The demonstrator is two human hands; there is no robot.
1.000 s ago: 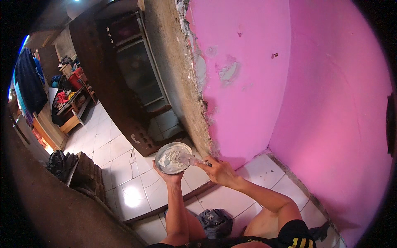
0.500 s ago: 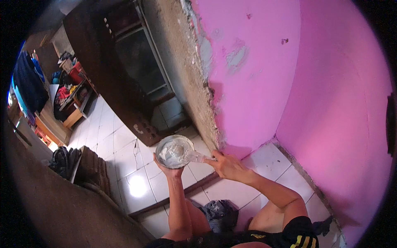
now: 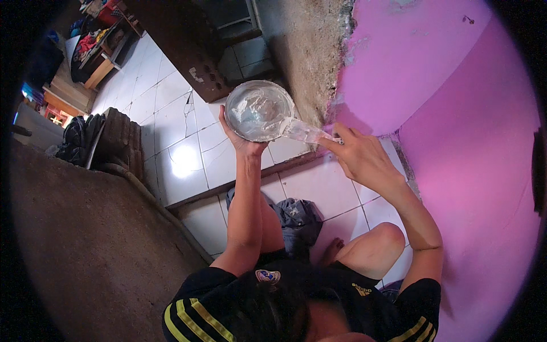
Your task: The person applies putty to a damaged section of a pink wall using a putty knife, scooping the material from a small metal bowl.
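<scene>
Many white tiles (image 3: 327,191) lie beside a pink wall (image 3: 484,182); left fingers (image 3: 223,117) hold a bowl (image 3: 233,123), right fingers (image 3: 330,145) a scraper (image 3: 303,132)

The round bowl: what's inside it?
Inside the round bowl, whitish paste is smeared in patches, with greyish surface between. The flat tool in the right hand overlaps the lower-right rim, hiding that part; the surface beneath the paste can't be seen either.

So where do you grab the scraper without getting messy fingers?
For the scraper, probably its narrower handle end, from the right, where the right hand has it: the wider, white-smeared end points left toward the round pan, so it looks messier.
</scene>
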